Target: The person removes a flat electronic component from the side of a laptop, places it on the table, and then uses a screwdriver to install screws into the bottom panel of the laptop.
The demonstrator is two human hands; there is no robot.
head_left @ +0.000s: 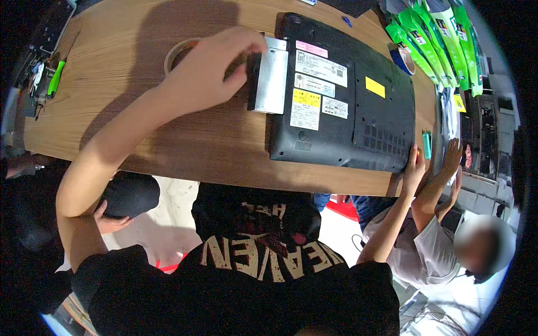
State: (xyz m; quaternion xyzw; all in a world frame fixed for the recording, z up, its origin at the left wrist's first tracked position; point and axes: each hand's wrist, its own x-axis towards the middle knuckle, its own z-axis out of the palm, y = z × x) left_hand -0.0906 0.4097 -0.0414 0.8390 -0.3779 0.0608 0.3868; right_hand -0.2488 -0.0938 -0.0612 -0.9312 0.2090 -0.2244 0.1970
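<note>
A black laptop [370, 123] lies bottom side up on the wooden table, with several labels stuck to its base. From its left side sticks out a silver optical drive [273, 81], partly out of its bay. My left hand [216, 64] reaches over from the left. Its fingers curl onto the drive's far outer corner, and the thumb stays a little apart from the drive. At the laptop's near right corner, my right hand [413, 171] is closed against the edge. A small orange spot shows between its fingers, too small to name.
A green-handled screwdriver [56, 77] lies at the far left beside loose parts. Behind my left hand is a tape roll [178, 53]; another roll [404, 60] stands right of the laptop. Green bags [443, 45] fill the far right. A co-worker's hand [453, 157] is nearby.
</note>
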